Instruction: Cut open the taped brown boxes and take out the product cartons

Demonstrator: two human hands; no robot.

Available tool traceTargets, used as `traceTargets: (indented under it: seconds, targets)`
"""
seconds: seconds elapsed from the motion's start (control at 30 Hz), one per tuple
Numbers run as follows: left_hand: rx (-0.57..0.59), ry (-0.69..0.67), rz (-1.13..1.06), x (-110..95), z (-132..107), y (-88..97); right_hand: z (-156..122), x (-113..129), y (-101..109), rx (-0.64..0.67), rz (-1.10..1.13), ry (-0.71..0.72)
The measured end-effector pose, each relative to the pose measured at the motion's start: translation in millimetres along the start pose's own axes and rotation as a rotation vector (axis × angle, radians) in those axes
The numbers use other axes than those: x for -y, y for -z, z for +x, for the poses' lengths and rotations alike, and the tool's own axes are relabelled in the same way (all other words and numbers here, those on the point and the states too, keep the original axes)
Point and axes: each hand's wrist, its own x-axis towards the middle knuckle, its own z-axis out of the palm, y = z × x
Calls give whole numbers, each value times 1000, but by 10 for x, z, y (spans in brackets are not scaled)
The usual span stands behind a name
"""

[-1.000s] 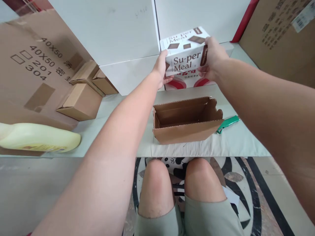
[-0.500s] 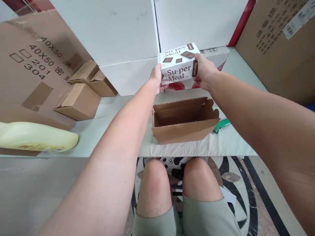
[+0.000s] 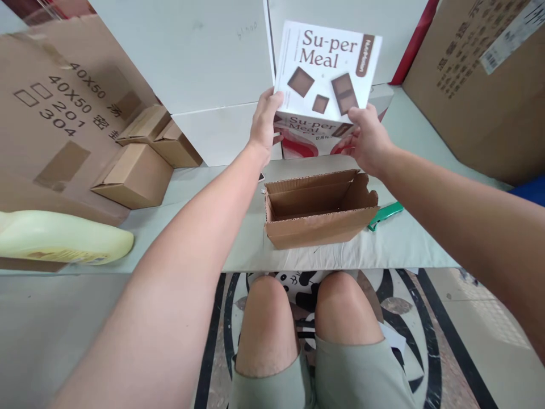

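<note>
Both hands grip a white "Su-per Meal" box with brown squares printed on it, held up with its large printed face tilted toward me. My left hand is closed on its lower left corner. On the lower right corner, my right hand has its thumb over the printed face and its fingers partly hidden underneath. Nearer to me, below the raised box, an open brown cardboard box stands on the table. A green-handled tool lies just right of it.
A white box with red shapes stands behind the held box, against large white cartons. Small brown cartons and a pale yellow bottle are on the left. Large cardboard cartons flank both sides, one on the right.
My hands have tipped the Su-per Meal box up, so its large printed face now shows and its front side is foreshortened. The open cardboard box stays in place.
</note>
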Motion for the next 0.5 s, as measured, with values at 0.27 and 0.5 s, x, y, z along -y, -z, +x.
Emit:
traceTargets:
  seconds: [0.27, 0.5]
  targets:
    - [3, 16, 92, 62, -399, 319, -487, -408, 1060, -442, 227, -168]
    - [18, -75, 178, 336, -954, 519, -418, -761, 1655, -702, 115, -373]
